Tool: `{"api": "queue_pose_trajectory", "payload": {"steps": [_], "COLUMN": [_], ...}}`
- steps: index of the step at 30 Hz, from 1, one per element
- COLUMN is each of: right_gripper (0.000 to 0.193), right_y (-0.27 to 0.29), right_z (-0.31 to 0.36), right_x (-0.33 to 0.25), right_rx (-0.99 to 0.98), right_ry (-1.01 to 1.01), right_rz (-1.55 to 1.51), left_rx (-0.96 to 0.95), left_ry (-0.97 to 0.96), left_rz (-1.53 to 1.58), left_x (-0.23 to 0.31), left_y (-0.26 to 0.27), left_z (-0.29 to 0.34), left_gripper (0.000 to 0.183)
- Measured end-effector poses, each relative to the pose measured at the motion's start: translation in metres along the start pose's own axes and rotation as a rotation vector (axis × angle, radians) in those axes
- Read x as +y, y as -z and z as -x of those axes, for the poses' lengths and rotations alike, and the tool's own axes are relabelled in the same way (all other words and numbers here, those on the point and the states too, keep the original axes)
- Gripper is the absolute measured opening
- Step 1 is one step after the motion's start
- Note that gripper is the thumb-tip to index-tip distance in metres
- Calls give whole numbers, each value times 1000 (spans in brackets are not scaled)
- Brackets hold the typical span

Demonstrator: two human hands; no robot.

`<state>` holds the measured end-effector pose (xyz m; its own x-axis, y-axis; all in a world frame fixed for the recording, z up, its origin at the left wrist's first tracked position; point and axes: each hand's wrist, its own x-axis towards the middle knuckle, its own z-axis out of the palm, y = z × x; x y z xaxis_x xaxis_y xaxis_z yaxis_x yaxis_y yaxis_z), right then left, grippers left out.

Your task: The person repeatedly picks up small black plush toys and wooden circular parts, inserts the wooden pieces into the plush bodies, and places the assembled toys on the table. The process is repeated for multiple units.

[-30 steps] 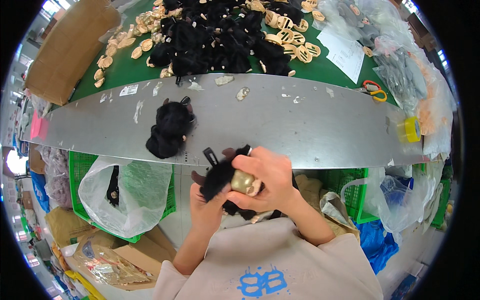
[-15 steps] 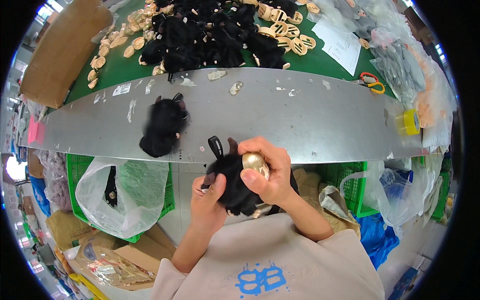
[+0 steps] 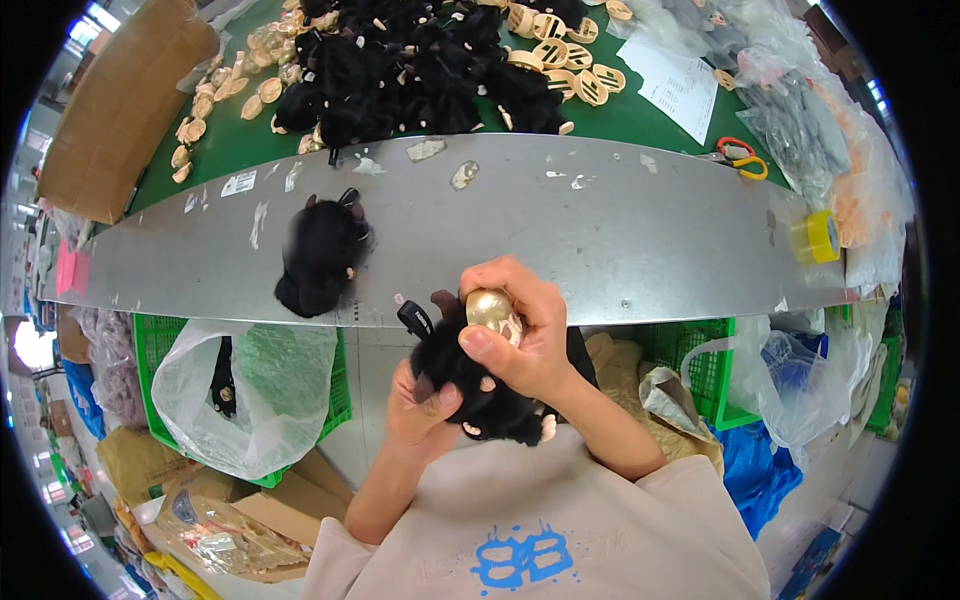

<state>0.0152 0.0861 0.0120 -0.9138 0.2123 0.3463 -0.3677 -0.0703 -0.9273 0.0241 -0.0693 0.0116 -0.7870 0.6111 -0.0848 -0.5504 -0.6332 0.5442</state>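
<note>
A black plush toy (image 3: 447, 352) with dark ears and a black loop tag (image 3: 413, 319) is held in front of my chest, just off the bench's near edge. My left hand (image 3: 420, 415) grips its lower left side, the thumb pressed into the fur. A shiny gold dome-shaped piece (image 3: 488, 308) sits between the thumb and fingers of my right hand (image 3: 528, 325), against the toy's upper right. Whether the piece is fixed to the toy cannot be seen. Small pale feet (image 3: 547, 428) stick out at the toy's lower end. Another black plush toy (image 3: 325, 255) lies on the metal bench to the left.
Beyond the grey metal ledge (image 3: 560, 230) is a green tabletop with a heap of black plush toys (image 3: 400, 85), gold pieces (image 3: 270, 90) and slotted beige discs (image 3: 590, 87). Scissors (image 3: 745, 160) and yellow tape (image 3: 822, 236) lie at right. A bag-lined green crate (image 3: 345, 390) stands below left.
Both hands have shifted the held toy a little; its tag and ears now lean further left. My right hand and the gold piece have moved slightly left and up.
</note>
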Motion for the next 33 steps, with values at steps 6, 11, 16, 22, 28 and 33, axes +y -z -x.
{"api": "queue_pose_trajectory", "payload": {"steps": [6, 11, 16, 22, 28, 33], "right_gripper": [40, 45, 35, 43, 36, 38], "right_y": [1, 2, 9, 1, -18, -42], "right_z": [5, 8, 5, 5, 5, 0], "right_x": [6, -1, -3, -3, 0, 2], "right_rx": [4, 27, -1, 64, 93, 21], "right_ry": [30, 135, 203, 279, 381, 547], "right_rz": [52, 183, 267, 394, 457, 565], "left_rx": [191, 317, 302, 327, 313, 391], "left_ry": [-14, -95, -111, -79, -109, -291], "left_rz": [-317, -369, -387, -464, -435, -469], "left_x": [11, 14, 16, 17, 27, 26], "left_y": [-9, -17, -14, -8, -9, -2], "left_z": [3, -3, -2, 6, 15, 29], "left_gripper": [39, 31, 29, 28, 27, 21]}}
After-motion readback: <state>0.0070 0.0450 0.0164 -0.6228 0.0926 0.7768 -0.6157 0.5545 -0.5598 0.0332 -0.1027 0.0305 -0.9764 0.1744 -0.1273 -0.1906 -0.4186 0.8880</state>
